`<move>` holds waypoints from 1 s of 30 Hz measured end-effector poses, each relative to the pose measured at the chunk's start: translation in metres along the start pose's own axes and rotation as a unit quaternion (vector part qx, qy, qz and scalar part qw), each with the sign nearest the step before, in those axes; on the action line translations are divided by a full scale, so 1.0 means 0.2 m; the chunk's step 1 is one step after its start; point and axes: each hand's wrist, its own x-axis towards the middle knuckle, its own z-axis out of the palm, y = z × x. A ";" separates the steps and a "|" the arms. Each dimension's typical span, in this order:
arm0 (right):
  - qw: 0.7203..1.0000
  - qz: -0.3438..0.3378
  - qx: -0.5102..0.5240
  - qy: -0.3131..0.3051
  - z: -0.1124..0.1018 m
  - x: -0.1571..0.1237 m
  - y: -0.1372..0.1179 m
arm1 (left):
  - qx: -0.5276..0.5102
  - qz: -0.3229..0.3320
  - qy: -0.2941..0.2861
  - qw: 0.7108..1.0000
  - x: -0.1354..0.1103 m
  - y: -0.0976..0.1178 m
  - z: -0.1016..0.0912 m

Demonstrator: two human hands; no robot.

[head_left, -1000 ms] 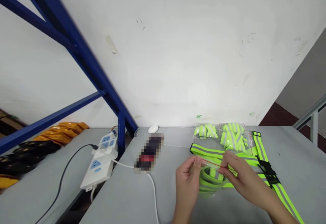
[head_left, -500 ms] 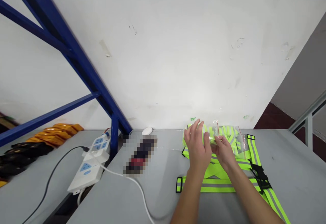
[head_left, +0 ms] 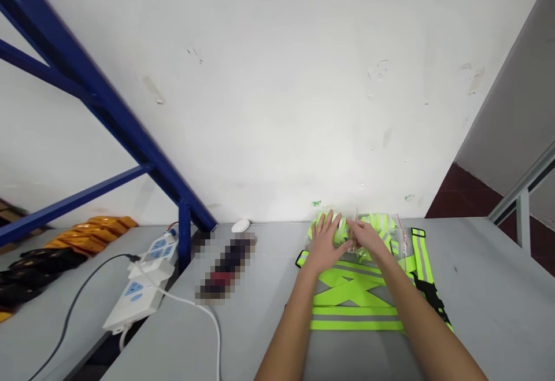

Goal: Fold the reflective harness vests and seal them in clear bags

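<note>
Both of my hands reach to the back of the grey table (head_left: pixel 485 306), near the wall. My left hand (head_left: pixel 324 243) lies with fingers spread on a clear zip bag of folded neon-yellow reflective straps (head_left: pixel 344 229). My right hand (head_left: pixel 367 239) is closed on the same bag's right side, beside its red seal line. A second such bag (head_left: pixel 387 226) lies just to the right. A neon-yellow reflective vest (head_left: pixel 347 291) with grey bands lies spread flat under my forearms, its black buckle (head_left: pixel 427 295) at the right.
A blurred dark object (head_left: pixel 223 265) and a small white round thing (head_left: pixel 240 226) lie left of the vest. A white cable (head_left: pixel 208 317) runs to power strips (head_left: pixel 143 280) by a blue rack post (head_left: pixel 184 233). Orange and black items (head_left: pixel 65 242) lie on the left table.
My hands carried the bagged straps from near the table's front to the pile by the wall. The left hand went from pinching the bag to lying spread on it. The view shifted right.
</note>
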 end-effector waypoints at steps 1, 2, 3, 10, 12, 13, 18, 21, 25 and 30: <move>0.999 -0.006 -0.034 0.000 -0.01 0.02 -0.01 | 0.016 0.009 -0.024 1.000 -0.01 -0.01 -0.01; 0.998 -0.012 -0.067 0.005 -0.02 0.05 -0.01 | 0.034 0.013 -0.042 0.998 -0.02 -0.03 -0.02; 0.995 -0.019 -0.097 0.011 -0.02 0.08 -0.02 | 0.055 0.015 -0.055 0.997 -0.02 -0.04 -0.02; 0.960 -0.051 -0.274 0.031 -0.10 0.20 -0.04 | 0.198 0.001 -0.035 0.980 0.03 -0.09 0.01; 0.943 -0.059 -0.321 0.065 -0.12 0.20 -0.04 | 0.224 0.002 -0.030 0.974 0.06 -0.07 0.04; 0.933 -0.066 -0.342 0.089 -0.12 0.19 -0.04 | 0.235 0.000 -0.033 0.971 0.07 -0.05 0.05; 0.892 -0.144 -0.416 0.103 -0.05 0.09 0.03 | 0.254 -0.022 -0.036 0.966 0.09 -0.01 0.12; 0.864 -0.173 -0.472 0.017 0.00 0.04 0.13 | 0.242 -0.018 -0.044 0.969 0.08 -0.04 0.13; 0.792 -0.178 -0.582 -0.044 0.00 0.04 0.24 | 0.240 -0.012 -0.052 0.969 0.05 -0.09 0.13; 0.774 -0.216 -0.593 -0.055 -0.04 0.07 0.28 | 0.253 -0.032 -0.053 0.965 0.05 -0.09 0.15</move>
